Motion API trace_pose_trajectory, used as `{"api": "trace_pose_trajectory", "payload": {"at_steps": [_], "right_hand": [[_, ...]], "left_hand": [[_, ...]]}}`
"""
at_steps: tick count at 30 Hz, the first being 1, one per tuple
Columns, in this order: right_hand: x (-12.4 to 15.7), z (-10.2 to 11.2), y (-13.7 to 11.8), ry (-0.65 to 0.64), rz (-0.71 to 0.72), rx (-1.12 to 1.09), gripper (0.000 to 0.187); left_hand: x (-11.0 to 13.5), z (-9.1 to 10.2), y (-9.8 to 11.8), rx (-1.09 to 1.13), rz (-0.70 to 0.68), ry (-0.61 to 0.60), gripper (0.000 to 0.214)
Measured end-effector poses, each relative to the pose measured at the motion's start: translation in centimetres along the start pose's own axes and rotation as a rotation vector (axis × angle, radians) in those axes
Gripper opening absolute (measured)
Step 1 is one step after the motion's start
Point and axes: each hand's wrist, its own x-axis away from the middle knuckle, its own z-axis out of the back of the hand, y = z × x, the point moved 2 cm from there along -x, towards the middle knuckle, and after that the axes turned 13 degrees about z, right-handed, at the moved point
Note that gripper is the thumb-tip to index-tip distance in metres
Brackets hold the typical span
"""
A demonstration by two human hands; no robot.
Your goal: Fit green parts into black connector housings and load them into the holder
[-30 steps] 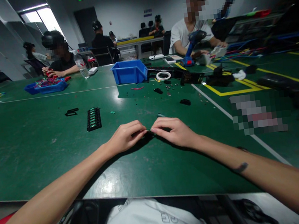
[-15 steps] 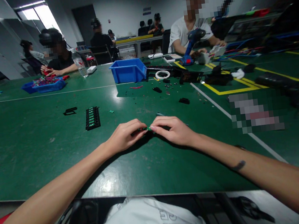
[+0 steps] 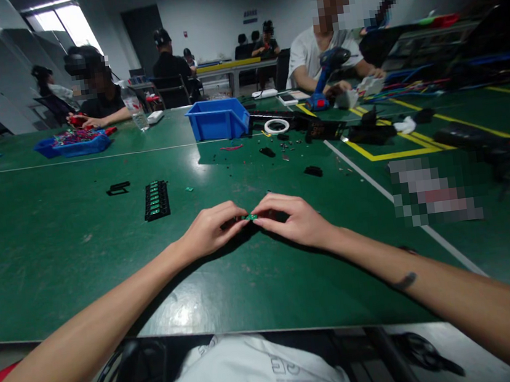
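Your left hand (image 3: 215,227) and right hand (image 3: 288,215) meet, fingertips pinching a small green board (image 3: 252,217) between them.
The board sits right at the join of your hands, just above the worktop (image 3: 229,287), with each hand taking one side; so small a piece probably leaves room only for thumb and fingertips, and a two-sided grip likely steadies it. Too little shows to tell its exact tilt. Beyond your left hand lies a black tray (image 3: 156,200) with a row of green pieces, perhaps kept there so they stay in order and within reach; a loose green piece (image 3: 189,189) lies just to its right. A black block (image 3: 313,171) lies beyond your right hand, and a blue bin (image 3: 218,121) stands well ahead of both.
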Motion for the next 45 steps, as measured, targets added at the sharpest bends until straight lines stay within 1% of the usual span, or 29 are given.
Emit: {"api": "trace_pose_trajectory", "payload": {"at_steps": [4,8,13,17,27,36,45], "right_hand": [[-0.1,0.0,-0.1,-0.001,-0.002,0.007,0.013],[-0.2,0.2,0.0,0.016,-0.022,0.028,0.013],[0.1,0.3,0.5,0.041,-0.054,0.051,0.012],[0.2,0.3,0.7,0.058,-0.072,0.067,0.012],[0.2,-0.2,0.7,-0.029,-0.044,0.018,0.013],[0.4,-0.3,1.1,-0.080,-0.063,0.006,0.016],[0.4,-0.4,1.1,-0.101,-0.087,-0.001,0.016]], "left_hand": [[0.0,0.2,0.1,-0.002,0.015,-0.005,0.025],[0.0,0.4,-0.3,-0.040,0.059,-0.020,0.028],[0.1,0.1,-1.1,-0.083,0.102,-0.092,0.030],[0.1,-0.3,-1.3,-0.096,0.121,-0.134,0.026],[0.1,-0.2,-1.2,-0.065,0.112,-0.144,0.021],[0.1,0.1,-0.9,-0.041,0.103,-0.111,0.027],[0.2,-0.2,-1.1,-0.027,0.103,-0.123,0.024]]}}
